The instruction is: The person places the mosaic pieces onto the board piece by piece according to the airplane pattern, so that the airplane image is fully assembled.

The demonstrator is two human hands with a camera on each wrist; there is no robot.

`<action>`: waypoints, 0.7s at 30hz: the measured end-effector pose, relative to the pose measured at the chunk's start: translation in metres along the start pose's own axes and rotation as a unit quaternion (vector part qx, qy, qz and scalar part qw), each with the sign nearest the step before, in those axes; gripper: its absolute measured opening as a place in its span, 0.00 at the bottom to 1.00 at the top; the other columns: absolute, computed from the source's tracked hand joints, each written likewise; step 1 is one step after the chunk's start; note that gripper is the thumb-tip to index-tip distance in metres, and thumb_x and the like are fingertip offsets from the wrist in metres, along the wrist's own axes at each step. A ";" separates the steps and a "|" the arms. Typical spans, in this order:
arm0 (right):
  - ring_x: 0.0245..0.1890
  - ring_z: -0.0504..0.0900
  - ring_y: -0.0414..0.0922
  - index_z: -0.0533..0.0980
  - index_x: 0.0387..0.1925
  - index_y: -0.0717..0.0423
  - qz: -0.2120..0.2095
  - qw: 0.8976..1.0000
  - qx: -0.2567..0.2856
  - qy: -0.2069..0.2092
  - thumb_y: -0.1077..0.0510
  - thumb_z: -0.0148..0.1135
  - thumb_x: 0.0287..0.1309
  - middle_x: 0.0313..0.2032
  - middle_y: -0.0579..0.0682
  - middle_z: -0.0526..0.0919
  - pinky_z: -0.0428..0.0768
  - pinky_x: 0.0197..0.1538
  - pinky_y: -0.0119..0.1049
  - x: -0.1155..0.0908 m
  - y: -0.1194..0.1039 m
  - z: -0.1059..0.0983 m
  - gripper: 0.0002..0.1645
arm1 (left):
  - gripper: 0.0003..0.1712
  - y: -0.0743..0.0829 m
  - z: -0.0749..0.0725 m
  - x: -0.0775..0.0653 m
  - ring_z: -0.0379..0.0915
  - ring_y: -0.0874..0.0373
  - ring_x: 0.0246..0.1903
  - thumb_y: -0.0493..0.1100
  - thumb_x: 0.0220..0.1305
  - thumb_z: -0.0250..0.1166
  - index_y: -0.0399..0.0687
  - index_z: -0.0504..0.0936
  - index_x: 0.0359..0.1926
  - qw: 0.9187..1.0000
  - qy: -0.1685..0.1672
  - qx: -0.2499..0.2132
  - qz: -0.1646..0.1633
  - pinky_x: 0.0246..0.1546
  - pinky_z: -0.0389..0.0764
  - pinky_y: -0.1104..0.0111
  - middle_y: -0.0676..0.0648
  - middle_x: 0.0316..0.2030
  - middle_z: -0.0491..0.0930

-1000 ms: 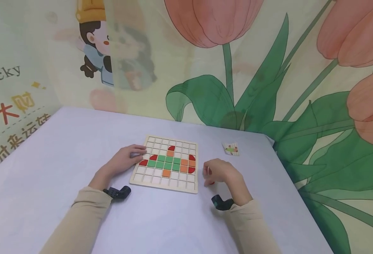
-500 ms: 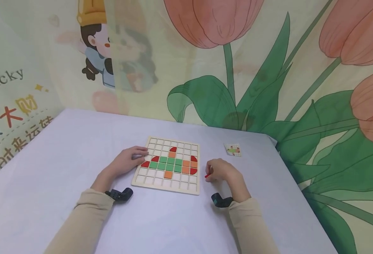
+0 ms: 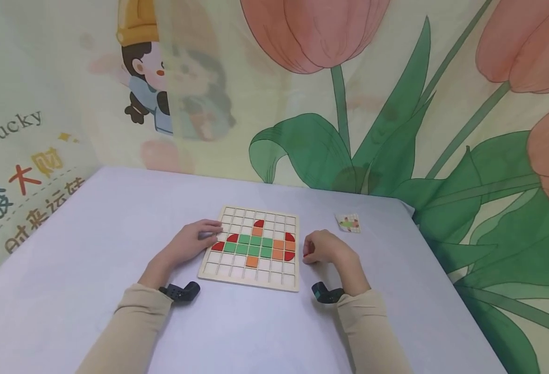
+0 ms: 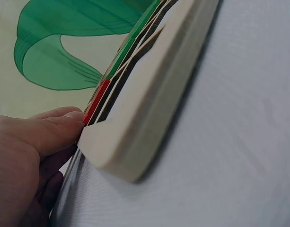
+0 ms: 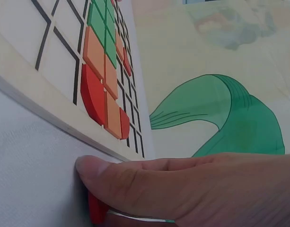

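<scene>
A square wooden grid board (image 3: 248, 283) lies on the white-covered table between the two hands. Green tiles (image 3: 255, 240), orange tiles (image 3: 252, 262) and red rounded tiles (image 3: 258, 224) form a shape in its cells. My left hand (image 3: 187, 242) rests at the board's left edge, its thumb touching near a red tile (image 4: 96, 100). Just off the right edge, my right hand (image 3: 324, 246) pinches a red tile (image 5: 96, 208) between thumb and fingers, close to the tabletop. Fingers cover most of that tile, so its full outline is hidden.
A small card (image 3: 349, 223) printed with a similar coloured pattern lies beyond the right hand. Behind the table (image 3: 255, 332) hangs a cloth backdrop (image 3: 297, 148) with tulips and a cartoon figure. Each wrist wears a black camera (image 3: 326, 293).
My right hand has closed its fingers on the red tile, first glimpsed beneath them on the table. The left hand stays at the board's edge. The head view has shifted slightly.
</scene>
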State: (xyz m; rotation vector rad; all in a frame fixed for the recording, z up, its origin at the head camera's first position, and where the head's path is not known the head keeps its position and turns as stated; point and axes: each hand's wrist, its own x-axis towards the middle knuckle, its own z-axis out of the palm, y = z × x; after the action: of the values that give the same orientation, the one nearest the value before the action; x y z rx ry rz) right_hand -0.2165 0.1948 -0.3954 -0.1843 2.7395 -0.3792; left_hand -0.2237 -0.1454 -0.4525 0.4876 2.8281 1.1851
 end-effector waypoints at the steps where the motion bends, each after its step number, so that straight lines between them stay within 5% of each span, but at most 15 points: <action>1: 0.30 0.74 0.44 0.77 0.28 0.50 -0.003 1.000 0.004 0.003 0.56 0.72 0.49 0.26 0.48 0.78 0.75 0.33 0.31 0.000 -0.001 0.000 0.09 | 0.22 0.000 -0.001 0.000 0.57 0.41 0.68 0.44 0.65 0.60 0.45 0.76 0.59 1.000 0.002 0.001 0.000 0.68 0.59 0.45 0.44 0.64 0.70; 21: 0.30 0.74 0.43 0.75 0.32 0.51 -0.049 0.998 0.008 0.035 0.55 0.68 0.54 0.29 0.48 0.78 0.74 0.31 0.30 -0.006 -0.014 -0.004 0.09 | 0.22 0.000 -0.002 0.001 0.55 0.42 0.69 0.44 0.65 0.60 0.45 0.76 0.59 1.000 -0.002 -0.002 0.000 0.69 0.57 0.45 0.45 0.64 0.70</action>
State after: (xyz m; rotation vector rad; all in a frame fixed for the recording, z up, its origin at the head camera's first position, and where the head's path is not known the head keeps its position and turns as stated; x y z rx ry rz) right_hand -0.2116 0.1832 -0.3852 -0.3080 2.8020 -0.4405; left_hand -0.2250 -0.1464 -0.4515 0.4876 2.8220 1.1898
